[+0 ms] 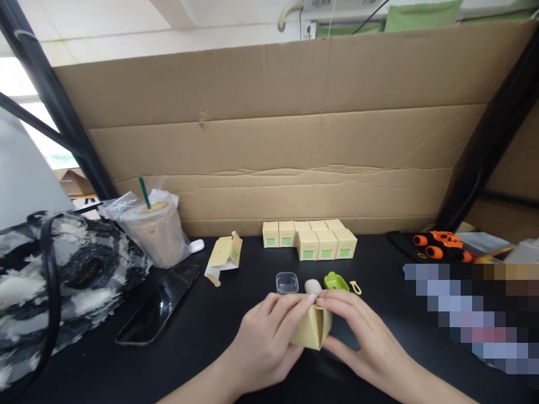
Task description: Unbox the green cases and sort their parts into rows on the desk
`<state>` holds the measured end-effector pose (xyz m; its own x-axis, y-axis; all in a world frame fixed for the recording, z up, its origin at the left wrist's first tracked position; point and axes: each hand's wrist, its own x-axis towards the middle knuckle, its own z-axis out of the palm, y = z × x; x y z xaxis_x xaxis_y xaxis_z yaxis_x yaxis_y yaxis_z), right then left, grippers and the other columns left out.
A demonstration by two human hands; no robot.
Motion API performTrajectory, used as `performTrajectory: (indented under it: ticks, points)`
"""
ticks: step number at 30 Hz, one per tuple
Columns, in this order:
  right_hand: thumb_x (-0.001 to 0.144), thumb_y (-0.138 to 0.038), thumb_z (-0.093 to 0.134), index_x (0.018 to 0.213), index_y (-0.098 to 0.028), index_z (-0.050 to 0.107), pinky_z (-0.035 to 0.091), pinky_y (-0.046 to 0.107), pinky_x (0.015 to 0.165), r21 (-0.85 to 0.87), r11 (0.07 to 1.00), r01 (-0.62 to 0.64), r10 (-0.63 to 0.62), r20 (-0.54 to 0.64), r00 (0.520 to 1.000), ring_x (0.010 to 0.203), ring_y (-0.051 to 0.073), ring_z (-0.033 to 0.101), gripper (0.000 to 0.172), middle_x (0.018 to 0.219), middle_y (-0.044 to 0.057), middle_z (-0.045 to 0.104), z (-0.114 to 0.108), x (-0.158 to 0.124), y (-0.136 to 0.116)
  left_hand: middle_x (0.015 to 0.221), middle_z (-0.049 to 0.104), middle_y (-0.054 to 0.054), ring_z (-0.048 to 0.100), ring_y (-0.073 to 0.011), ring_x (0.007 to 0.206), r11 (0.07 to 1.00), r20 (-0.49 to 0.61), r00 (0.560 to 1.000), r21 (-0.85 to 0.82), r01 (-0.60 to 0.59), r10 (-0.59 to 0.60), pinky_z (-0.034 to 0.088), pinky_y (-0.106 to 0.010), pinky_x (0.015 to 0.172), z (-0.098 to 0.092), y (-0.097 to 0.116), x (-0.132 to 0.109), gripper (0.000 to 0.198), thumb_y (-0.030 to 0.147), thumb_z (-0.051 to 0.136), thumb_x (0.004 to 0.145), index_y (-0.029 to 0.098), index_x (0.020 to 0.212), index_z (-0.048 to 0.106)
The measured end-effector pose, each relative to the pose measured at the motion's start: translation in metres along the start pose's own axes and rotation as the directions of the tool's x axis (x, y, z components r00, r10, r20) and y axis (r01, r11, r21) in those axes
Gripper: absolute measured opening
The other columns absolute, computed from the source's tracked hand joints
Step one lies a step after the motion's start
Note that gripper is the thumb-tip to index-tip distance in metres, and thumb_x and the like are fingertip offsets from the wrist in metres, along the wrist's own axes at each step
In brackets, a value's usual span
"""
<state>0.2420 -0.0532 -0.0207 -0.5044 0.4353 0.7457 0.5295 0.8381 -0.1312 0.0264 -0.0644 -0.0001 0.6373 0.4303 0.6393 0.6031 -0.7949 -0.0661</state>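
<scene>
A small pale-yellow cardboard box (309, 332) is held between my two hands above the black table. My left hand (269, 342) wraps its left side, with the fingertips on the top edge. My right hand (357, 331) grips the top edge and the right side with fingers and thumb. A folded, partly open end of the box faces me. Just beyond it lie a clear plastic tray (287, 282), a whitish rounded piece (313, 287) partly hidden by my fingers, a lime-green tray (336, 282) and a small yellow-green loop (356, 288).
Several closed yellow boxes (318, 241) stand in rows at the back. An opened box (225, 255) lies left of them. Farther left are a phone (158, 306), a bagged iced drink (158, 233) and a black-and-white bag (92, 280). An orange toy car (444, 244) sits back right.
</scene>
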Motion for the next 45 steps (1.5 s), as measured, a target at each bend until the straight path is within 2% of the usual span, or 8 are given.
performTrajectory:
  ticks: [4, 8, 16, 22, 26, 32, 39, 45]
  points:
    - [0.087, -0.031, 0.058, 0.109, -0.017, 0.049, 0.053, 0.033, 0.077, 0.006, 0.993, 0.114, -0.113, -0.126, 0.986, 0.090, 0.021, 0.063, 0.028, 0.096, 0.010, 0.063, -0.009, 0.003, 0.000, 0.108, 0.059, -0.011, 0.057, -0.0234, 0.087, 0.994, -0.022, 0.993, 0.009, 0.112, -0.112, 0.054, -0.033, 0.068, 0.000, -0.001, -0.001, 0.069, 0.015, 0.057, 0.068, 0.013, 0.133, 0.035]
    - [0.093, -0.031, 0.047, 0.102, -0.019, 0.051, 0.052, 0.028, 0.065, 0.180, 0.937, 0.298, -0.301, -0.011, 0.954, 0.068, 0.015, 0.061, 0.016, 0.080, 0.004, 0.065, -0.020, 0.007, -0.009, 0.102, 0.058, -0.010, 0.057, -0.0230, 0.085, 0.991, -0.080, 0.989, 0.052, 0.125, -0.120, 0.054, -0.032, 0.064, -0.002, -0.009, -0.001, 0.055, 0.014, 0.057, 0.065, 0.016, 0.119, 0.045]
    - [0.087, -0.007, 0.048, 0.098, -0.019, 0.051, 0.050, 0.020, 0.055, 0.372, 0.927, 0.037, -0.064, 0.060, 0.996, 0.065, 0.011, 0.058, 0.016, 0.082, 0.004, 0.059, -0.015, 0.001, -0.011, 0.097, 0.058, -0.010, 0.056, -0.0230, 0.079, 0.989, -0.062, 0.998, 0.145, 0.024, -0.015, 0.053, -0.033, 0.060, -0.002, -0.009, -0.001, 0.048, 0.019, 0.058, 0.071, 0.014, 0.118, 0.048]
    - [0.090, -0.015, 0.050, 0.107, -0.016, 0.055, 0.053, 0.025, 0.058, 0.033, 0.987, 0.159, -0.162, 0.130, 0.978, 0.072, 0.014, 0.065, 0.018, 0.099, 0.009, 0.067, -0.013, 0.002, -0.008, 0.095, 0.056, -0.011, 0.057, -0.0215, 0.084, 0.979, -0.081, 0.993, 0.190, -0.067, 0.083, 0.054, -0.031, 0.063, -0.001, -0.008, 0.002, 0.006, 0.011, 0.053, 0.077, 0.017, 0.077, 0.056]
    - [0.090, -0.013, 0.047, 0.105, -0.014, 0.060, 0.051, 0.028, 0.054, -0.179, 0.900, 0.398, -0.359, 0.217, 0.908, 0.063, 0.015, 0.064, 0.020, 0.105, 0.009, 0.070, -0.013, 0.006, -0.006, 0.093, 0.058, -0.012, 0.057, -0.0219, 0.092, 0.966, -0.161, 0.967, 0.199, -0.165, 0.198, 0.055, -0.031, 0.071, -0.001, -0.008, 0.005, 0.020, 0.001, 0.047, 0.074, 0.015, 0.060, 0.048]
    - [0.093, -0.023, 0.048, 0.103, -0.013, 0.059, 0.048, 0.026, 0.056, -0.284, 0.939, 0.193, -0.188, 0.046, 0.981, 0.065, 0.015, 0.067, 0.019, 0.084, 0.006, 0.072, -0.012, 0.009, -0.005, 0.088, 0.061, -0.011, 0.058, -0.0211, 0.091, 0.965, -0.126, 0.972, 0.194, -0.173, 0.200, 0.056, -0.032, 0.074, -0.005, -0.005, 0.006, 0.021, 0.002, 0.045, 0.075, 0.017, 0.060, 0.049]
    - [0.091, -0.016, 0.047, 0.091, -0.019, 0.062, 0.038, 0.025, 0.044, -0.279, 0.939, 0.200, -0.184, 0.081, 0.980, 0.048, 0.012, 0.055, 0.016, 0.070, 0.000, 0.063, -0.007, 0.007, -0.005, 0.082, 0.063, -0.007, 0.060, -0.0194, 0.088, 0.973, -0.104, 0.972, 0.114, -0.199, 0.211, 0.055, -0.031, 0.076, -0.010, 0.004, 0.009, 0.023, 0.002, 0.039, 0.073, 0.019, 0.064, 0.051]
    - [0.092, -0.021, 0.047, 0.095, -0.022, 0.056, 0.048, 0.036, 0.093, 0.165, 0.980, -0.114, 0.103, 0.075, 0.992, 0.118, 0.023, 0.053, 0.009, 0.125, 0.010, 0.057, -0.014, 0.004, -0.008, 0.099, 0.063, -0.010, 0.062, -0.0202, 0.084, 0.993, 0.003, 0.998, -0.104, -0.060, 0.061, 0.056, -0.032, 0.068, -0.011, -0.003, 0.007, 0.016, 0.012, 0.057, 0.074, 0.019, 0.084, 0.047]
